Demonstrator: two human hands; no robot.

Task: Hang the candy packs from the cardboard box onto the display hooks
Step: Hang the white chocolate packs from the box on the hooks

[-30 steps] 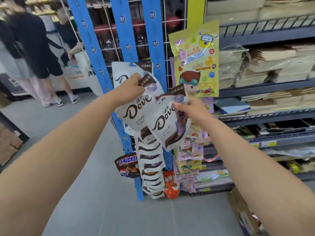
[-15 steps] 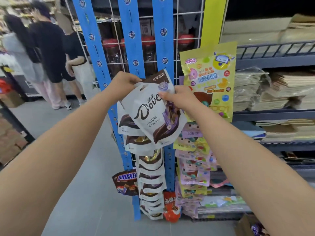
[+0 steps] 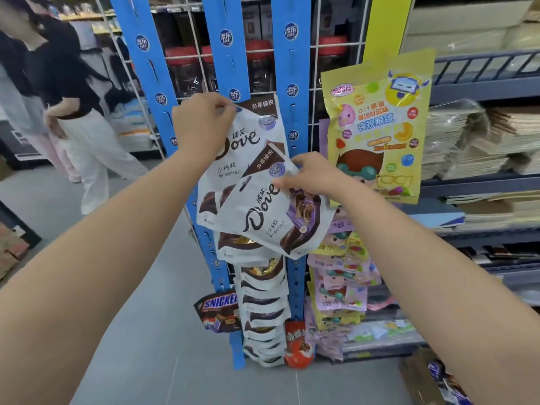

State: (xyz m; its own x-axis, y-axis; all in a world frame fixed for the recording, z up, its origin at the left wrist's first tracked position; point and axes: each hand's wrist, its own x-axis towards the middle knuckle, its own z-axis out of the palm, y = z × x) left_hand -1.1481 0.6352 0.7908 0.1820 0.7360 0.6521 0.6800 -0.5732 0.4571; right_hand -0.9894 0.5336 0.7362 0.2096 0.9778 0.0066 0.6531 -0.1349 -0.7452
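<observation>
Only 1 view: a head-worn wide-angle camera, looking forward and slightly down along both forearms, close to the blue hanging strips (image 3: pixel 225 51), floor near, shelving (image 3: pixel 482 83) far right.

Glossy plastic-film Dove packs (image 3: pixel 264 220) were pinched in both hands. Behind the left hand (image 3: pixel 201 124) stood smooth blue plastic hanging strips (image 3: pixel 225 39) on white-coated wire grid (image 3: pixel 314 68).

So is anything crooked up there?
Yes. The lower Dove pack in the right hand is tilted sideways, not hanging. The upper Dove pack, pinched by the left hand, sits straighter against the blue strip.
</observation>
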